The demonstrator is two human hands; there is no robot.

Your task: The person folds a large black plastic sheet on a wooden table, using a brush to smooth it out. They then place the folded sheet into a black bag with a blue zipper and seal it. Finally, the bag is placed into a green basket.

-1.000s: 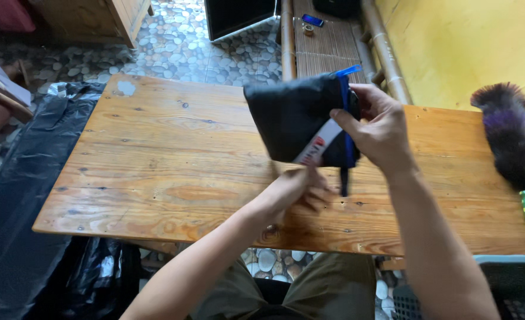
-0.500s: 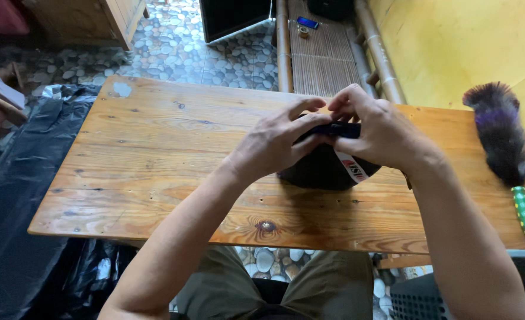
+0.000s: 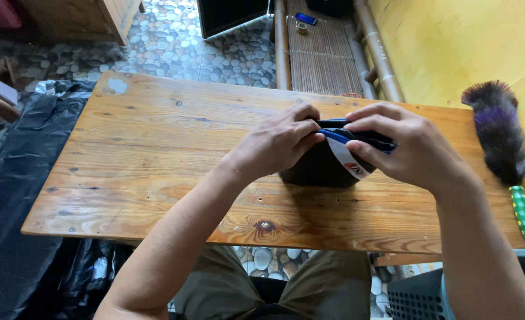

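A small black fabric pouch (image 3: 317, 169) with blue trim and a white tag rests on the wooden table (image 3: 156, 160), right of the table's middle. My left hand (image 3: 280, 142) grips its top edge from the left, fingers curled over the blue trim. My right hand (image 3: 404, 148) pinches the same top edge from the right, thumb by the white tag. Both hands hide most of the pouch's upper side.
A feather duster (image 3: 502, 148) with dark purple feathers and a green handle lies at the table's right end. Black plastic sheeting (image 3: 13, 225) hangs to the left. A bamboo bench (image 3: 324, 47) stands behind the table on a pebble floor. A grey crate (image 3: 416, 296) sits lower right.
The pouch was held up on edge by my right hand alone; it has come down onto the table, and my left hand has moved up from the table and taken its top edge.
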